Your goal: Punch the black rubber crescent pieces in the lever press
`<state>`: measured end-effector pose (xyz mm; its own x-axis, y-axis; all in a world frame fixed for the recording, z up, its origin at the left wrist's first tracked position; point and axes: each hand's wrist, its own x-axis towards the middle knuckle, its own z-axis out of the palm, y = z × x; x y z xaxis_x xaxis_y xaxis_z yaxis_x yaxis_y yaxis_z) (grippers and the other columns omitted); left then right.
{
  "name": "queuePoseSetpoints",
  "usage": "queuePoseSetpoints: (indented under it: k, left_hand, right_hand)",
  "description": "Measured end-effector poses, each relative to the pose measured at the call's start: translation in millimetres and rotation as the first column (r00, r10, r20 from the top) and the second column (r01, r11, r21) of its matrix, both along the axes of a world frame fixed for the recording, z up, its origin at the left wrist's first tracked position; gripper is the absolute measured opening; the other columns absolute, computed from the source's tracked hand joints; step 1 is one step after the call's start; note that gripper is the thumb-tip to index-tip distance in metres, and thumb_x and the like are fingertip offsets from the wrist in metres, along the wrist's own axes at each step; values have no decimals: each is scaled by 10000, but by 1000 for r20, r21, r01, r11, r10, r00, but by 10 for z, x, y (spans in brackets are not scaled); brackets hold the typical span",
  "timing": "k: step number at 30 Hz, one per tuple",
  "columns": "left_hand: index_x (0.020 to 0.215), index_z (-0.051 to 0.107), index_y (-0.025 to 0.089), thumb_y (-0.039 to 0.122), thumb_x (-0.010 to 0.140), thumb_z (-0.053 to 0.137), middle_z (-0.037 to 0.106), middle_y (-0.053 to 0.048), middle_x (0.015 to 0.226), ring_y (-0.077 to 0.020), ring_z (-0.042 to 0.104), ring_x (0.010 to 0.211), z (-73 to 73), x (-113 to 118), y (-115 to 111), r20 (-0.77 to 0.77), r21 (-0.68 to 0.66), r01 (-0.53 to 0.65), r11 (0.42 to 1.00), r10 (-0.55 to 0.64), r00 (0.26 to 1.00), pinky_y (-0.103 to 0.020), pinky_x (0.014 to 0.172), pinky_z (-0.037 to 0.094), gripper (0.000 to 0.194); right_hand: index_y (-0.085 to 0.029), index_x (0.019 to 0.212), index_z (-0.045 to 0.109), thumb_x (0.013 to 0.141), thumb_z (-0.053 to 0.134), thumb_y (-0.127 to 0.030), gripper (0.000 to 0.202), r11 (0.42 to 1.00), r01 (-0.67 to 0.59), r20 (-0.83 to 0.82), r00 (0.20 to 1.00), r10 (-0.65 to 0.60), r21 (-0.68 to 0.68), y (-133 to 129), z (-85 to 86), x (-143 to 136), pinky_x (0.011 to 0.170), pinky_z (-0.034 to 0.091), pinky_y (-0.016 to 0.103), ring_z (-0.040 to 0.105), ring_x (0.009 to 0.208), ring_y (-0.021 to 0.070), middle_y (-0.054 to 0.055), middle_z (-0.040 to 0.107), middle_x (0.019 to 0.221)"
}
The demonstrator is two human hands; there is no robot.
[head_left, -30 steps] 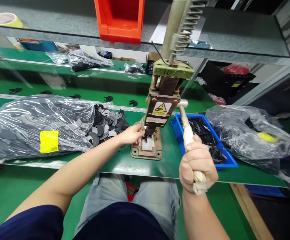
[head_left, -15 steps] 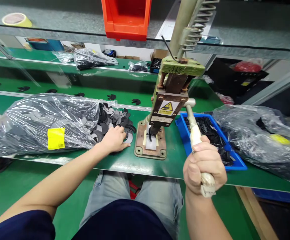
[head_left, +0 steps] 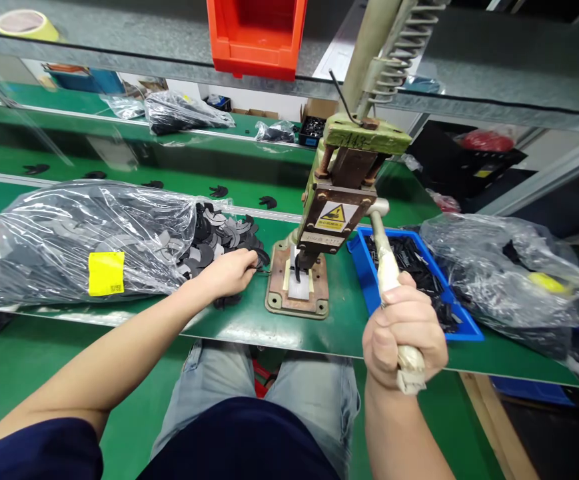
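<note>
My right hand (head_left: 405,330) is wrapped round the taped lever (head_left: 387,257) of a green hand press (head_left: 336,213). Under the press head, a dark curved piece (head_left: 298,268) rests on the light plate of the base (head_left: 272,299). Left of the base, my left hand (head_left: 232,272) has its fingers pressed together, with a thin dark piece showing at the fingertips. It is beside a pile of black and grey curved pieces (head_left: 212,235) at the mouth of a clear plastic bag (head_left: 76,233) with a yellow label.
A blue tray (head_left: 364,273) of black parts and another plastic bag (head_left: 514,273) lie to the right. Curved black pieces (head_left: 268,201) sit in a row behind. An orange bin (head_left: 256,60) and a tape roll (head_left: 26,25) are on the shelf above.
The fingers of my left hand have come together and lifted slightly from the pile, with a thin dark piece now at the tips. My right hand keeps its hold on the lever.
</note>
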<state>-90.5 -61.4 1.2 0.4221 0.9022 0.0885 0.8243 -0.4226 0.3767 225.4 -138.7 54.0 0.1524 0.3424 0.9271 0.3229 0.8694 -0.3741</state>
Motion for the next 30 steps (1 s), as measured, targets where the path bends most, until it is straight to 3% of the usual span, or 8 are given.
queuePoseSetpoints:
  k: [3, 6, 10, 13, 16, 21, 27, 30]
  left_hand:
    - [983, 639, 225, 269, 949, 598, 664, -49, 899, -225, 639, 821, -106, 104, -3, 86, -47, -14, 999, 17, 996, -322, 761, 465, 68]
    - [917, 625, 226, 349, 968, 620, 649, -10, 784, -191, 618, 715, -244, 237, -16, 206, -178, -101, 979, 137, 969, -289, 673, 425, 133]
    - [918, 596, 225, 436, 969, 647, 650, 18, 731, -170, 636, 680, -294, 339, 22, 415, -296, -190, 936, 305, 857, -257, 622, 420, 222]
    - [891, 559, 219, 458, 978, 651, 643, 34, 645, -142, 638, 583, -229, 412, 106, 568, -464, -86, 882, 371, 734, -231, 577, 454, 270]
    - [825, 550, 202, 414, 1001, 643, 640, 29, 586, -117, 616, 498, -158, 527, 182, 598, -582, 46, 812, 389, 701, -211, 523, 455, 290]
    - [816, 579, 174, 325, 953, 747, 630, 38, 555, -93, 601, 459, -153, 645, 235, 620, -616, 43, 787, 450, 643, -187, 494, 458, 264]
    - [905, 560, 174, 316, 941, 781, 660, 32, 572, -120, 671, 492, -200, 669, 278, 677, -624, 124, 772, 455, 578, -189, 490, 510, 265]
    - [935, 546, 178, 293, 939, 784, 670, 27, 577, -139, 698, 510, -169, 681, 319, 660, -640, 130, 757, 455, 597, -194, 481, 528, 265]
  right_hand:
    - [-243, 671, 539, 813, 720, -250, 230, 1000, 12, -26, 1000, -12, 3, 1, 3, -17, 1077, 538, 630, 631, 810, 187, -42, 585, 679]
    - [-232, 664, 532, 809, 725, -250, 242, 1000, 14, -21, 1000, -13, 19, 5, 4, -18, 1063, 536, 641, 624, 797, 182, -43, 585, 673]
    - [-235, 661, 531, 809, 731, -257, 250, 1000, 23, -10, 1000, -23, 11, 2, 9, -20, 1064, 534, 645, 619, 795, 182, -46, 585, 673]
    - [-243, 659, 520, 821, 724, -270, 262, 999, 36, -25, 999, -36, 1, -3, 16, -41, 1065, 535, 646, 608, 781, 187, -41, 570, 661]
    - [-242, 663, 518, 816, 715, -249, 249, 999, 43, -31, 999, -43, 12, -5, 28, -57, 1054, 536, 637, 604, 772, 188, -37, 562, 652]
    - [-234, 665, 521, 811, 696, -220, 229, 999, 35, -5, 999, -35, -5, -18, 42, -47, 1059, 520, 659, 613, 787, 192, -37, 579, 669]
    - [-236, 664, 504, 816, 706, -240, 253, 999, 35, -22, 999, -35, 10, -11, 27, -51, 1071, 521, 647, 605, 782, 191, -41, 556, 661]
    - [-235, 661, 515, 817, 708, -236, 249, 1000, 22, -27, 999, -22, 15, 2, 17, -54, 1086, 513, 630, 606, 795, 187, -36, 557, 666]
